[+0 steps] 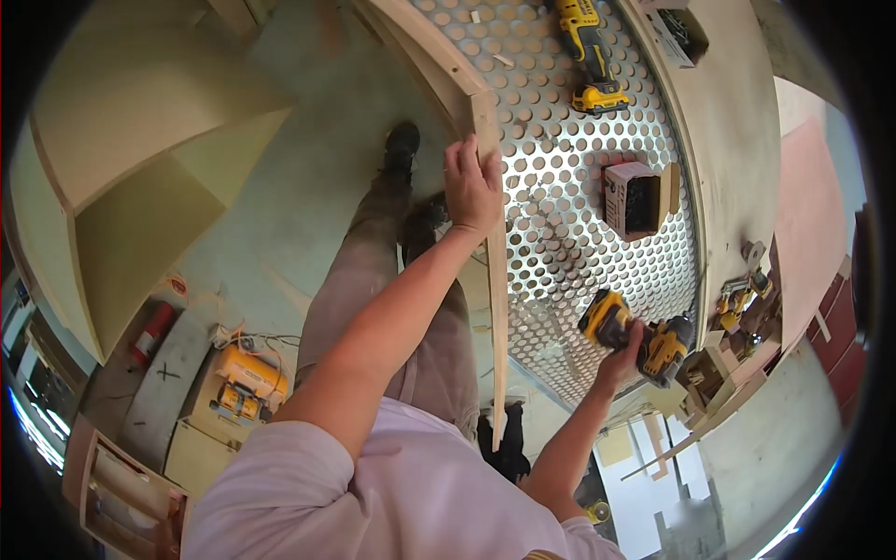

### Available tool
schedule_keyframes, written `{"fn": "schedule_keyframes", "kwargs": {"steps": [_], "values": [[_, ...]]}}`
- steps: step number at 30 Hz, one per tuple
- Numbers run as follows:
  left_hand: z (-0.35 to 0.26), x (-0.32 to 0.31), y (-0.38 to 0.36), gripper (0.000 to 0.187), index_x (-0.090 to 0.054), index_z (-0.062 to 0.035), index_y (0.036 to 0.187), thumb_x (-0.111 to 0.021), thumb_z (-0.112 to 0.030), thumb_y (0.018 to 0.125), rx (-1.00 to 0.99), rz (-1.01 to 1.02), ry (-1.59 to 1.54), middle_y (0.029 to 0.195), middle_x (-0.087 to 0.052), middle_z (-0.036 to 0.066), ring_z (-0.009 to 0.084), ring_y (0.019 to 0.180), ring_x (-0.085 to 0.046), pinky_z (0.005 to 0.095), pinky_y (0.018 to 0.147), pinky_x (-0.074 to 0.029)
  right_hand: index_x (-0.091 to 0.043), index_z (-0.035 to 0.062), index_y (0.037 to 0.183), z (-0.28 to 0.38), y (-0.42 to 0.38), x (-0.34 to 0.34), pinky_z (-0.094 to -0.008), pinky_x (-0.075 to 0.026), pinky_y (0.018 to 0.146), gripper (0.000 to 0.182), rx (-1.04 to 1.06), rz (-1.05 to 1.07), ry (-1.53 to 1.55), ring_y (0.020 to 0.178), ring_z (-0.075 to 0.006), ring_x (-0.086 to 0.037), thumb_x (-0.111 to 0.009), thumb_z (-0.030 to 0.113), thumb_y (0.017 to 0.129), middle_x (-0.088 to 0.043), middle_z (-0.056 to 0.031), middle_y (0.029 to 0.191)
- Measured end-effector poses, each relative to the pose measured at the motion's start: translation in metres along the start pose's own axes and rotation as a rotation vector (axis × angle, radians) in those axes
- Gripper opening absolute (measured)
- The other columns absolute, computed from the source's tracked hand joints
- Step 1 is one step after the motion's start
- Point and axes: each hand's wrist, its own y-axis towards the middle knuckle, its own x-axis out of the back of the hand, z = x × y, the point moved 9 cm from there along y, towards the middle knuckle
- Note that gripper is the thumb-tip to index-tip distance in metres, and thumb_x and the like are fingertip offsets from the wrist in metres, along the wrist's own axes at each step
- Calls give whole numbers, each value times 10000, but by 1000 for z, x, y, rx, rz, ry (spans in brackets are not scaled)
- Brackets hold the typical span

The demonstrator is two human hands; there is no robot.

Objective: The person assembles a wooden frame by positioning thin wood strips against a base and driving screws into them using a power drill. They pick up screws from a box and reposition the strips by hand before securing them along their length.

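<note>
My right hand (620,362) is wrapped round the handle of a yellow-and-black cordless drill (667,350), its battery end pointing up and left over the perforated metal sheet (551,252). My left hand (473,191) grips a thin wooden strip (497,308) along the sheet's near edge, close to a joint with another wooden piece (439,65). Between the hands and the far edge, an open cardboard box (635,201) with dark contents lies on the sheet. Farther up rests a second yellow-and-black power tool (593,56).
Pale panels (159,159) stand at the left. A yellow machine (247,378) with cables sits at lower left, near a red cylinder (152,334). Another box of screws (679,35) lies at the top right. Tools and wood offcuts (714,369) crowd the right side.
</note>
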Motion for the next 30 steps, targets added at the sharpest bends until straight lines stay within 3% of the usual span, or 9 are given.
{"fn": "schedule_keyframes", "kwargs": {"steps": [2, 3, 4, 8, 10, 13, 17, 23, 30], "values": [[-3, -3, 3, 495, -473, 15, 1371, -665, -190, 964, 11, -3, -8, 1258, -501, 249, 430, 1111, -554, 482, 954, -480, -660, 23, 928, 59, -28, -24, -312, -532, 783, 231, 320, 231, -448, 874, -156, -641, -614, 228, 1022, -684, -74, 953], [-5, -4, 6, 478, -455, 22, 1349, -647, -195, 969, 50, -5, -4, 1261, -491, 262, 454, 1120, -531, 510, 955, -466, -640, 38, 867, 83, -45, -52, -291, -513, 725, 259, 104, 245, -256, 743, -129, -610, -579, 225, 1035, -651, -50, 816], [-4, -7, 8, 473, -459, 21, 1338, -648, -205, 967, 49, -9, 23, 1263, -490, 262, 458, 1123, -525, 520, 951, -463, -657, 36, 902, 91, -51, -62, -278, -501, 663, 216, 162, 335, -316, 685, -124, -598, -600, 207, 1022, -628, -31, 773], [5, -17, 12, 470, -465, 11, 1307, -652, -244, 960, 22, -26, 93, 1268, -487, 261, 471, 1130, -509, 553, 930, -453, -667, 1, 1087, 120, -74, -152, -275, -506, 626, 205, 67, 488, -277, 695, -115, -623, -699, 165, 967, -665, -28, 812], [7, -17, 14, 477, -462, 5, 1304, -657, -256, 956, -3, -24, 100, 1269, -486, 259, 473, 1131, -507, 557, 924, -451, -671, -12, 1053, 134, -79, -196, -318, -562, 728, 220, 87, 595, -318, 804, -147, -690, -768, 103, 893, -711, -52, 920], [6, -17, 14, 489, -454, 6, 1305, -666, -252, 947, -6, -14, 78, 1263, -486, 259, 467, 1131, -499, 553, 937, -440, -686, -22, 1042, 166, -88, -246, -326, -582, 745, 250, 361, 697, -372, 817, -195, -733, -767, 62, 821, -733, -100, 903], [6, -15, 16, 524, -456, -4, 1293, -699, -290, 927, 25, -10, 60, 1259, -489, 249, 460, 1121, -505, 547, 939, -439, -687, -29, 1055, 180, -90, -271, -328, -584, 763, 257, 289, 749, -386, 844, -195, -741, -754, 40, 817, -746, -120, 939], [10, -17, 15, 551, -465, -22, 1284, -725, -332, 912, 30, -5, 57, 1264, -493, 238, 455, 1114, -515, 545, 942, -440, -602, -23, 1175, 183, -92, -286, -290, -562, 715, 315, 449, 856, -465, 838, -135, -667, -755, 44, 908, -686, -84, 986], [8, -18, 16, 563, -420, 9, 1341, -698, -205, 900, 36, 31, 75, 1317, -455, 265, 463, 1158, -472, 548, 1013, -408, -681, -16, 1098, 185, -83, -297, -337, -586, 782, 348, 374, 795, -526, 870, -222, -749, -804, 26, 775, -748, -133, 960]]}}
